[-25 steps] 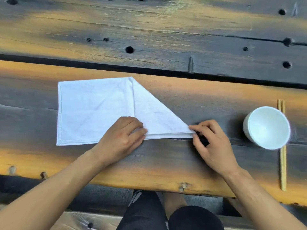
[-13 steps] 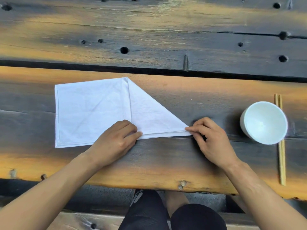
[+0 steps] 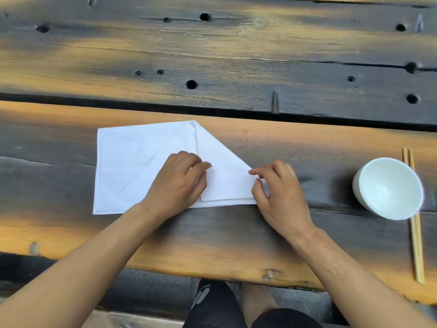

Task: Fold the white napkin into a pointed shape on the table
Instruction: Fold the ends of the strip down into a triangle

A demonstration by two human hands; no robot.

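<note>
Nearby, bowl (image 3: 387,188), chopsticks (image 3: 416,245) (partly hidden)

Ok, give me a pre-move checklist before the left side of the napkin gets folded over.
1. Right flap of napkin folded down into a slanted edge: ok.
2. Left hand pressing at the centre fold: ok.
3. Right hand at the napkin's right point: ok; actual grip: cannot tell.
4. Left half flat, still unfolded: ok.
5. Bowl and chopsticks apart from the napkin: ok.
6. Bottom edges aligned: cannot tell.
</note>
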